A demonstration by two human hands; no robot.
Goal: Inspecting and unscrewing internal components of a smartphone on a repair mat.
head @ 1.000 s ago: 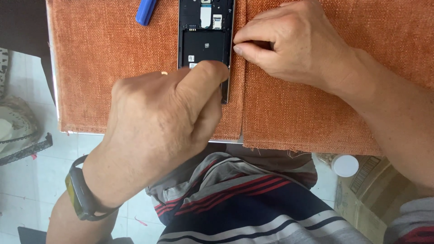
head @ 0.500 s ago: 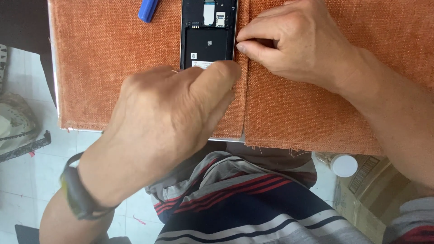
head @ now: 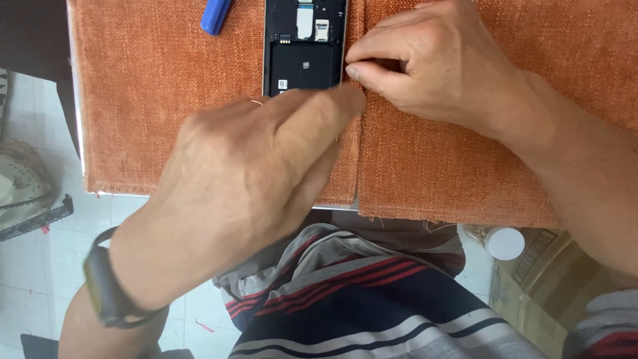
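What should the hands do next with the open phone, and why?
Probably work the right hand fingertips a little further along the open phone edge, since they pinch at its right side while the left hand covers and steadies its lower end on the orange cloth.

colours on the work surface

the woven cloth [head: 166,100] over the tabletop is rust orange. the opened phone [head: 304,50] at its far edge is black inside, with grey metal parts. a pen cap [head: 215,14] is blue. the watch strap [head: 106,292] is olive-black. the shorts [head: 372,299] are navy, striped red and white.
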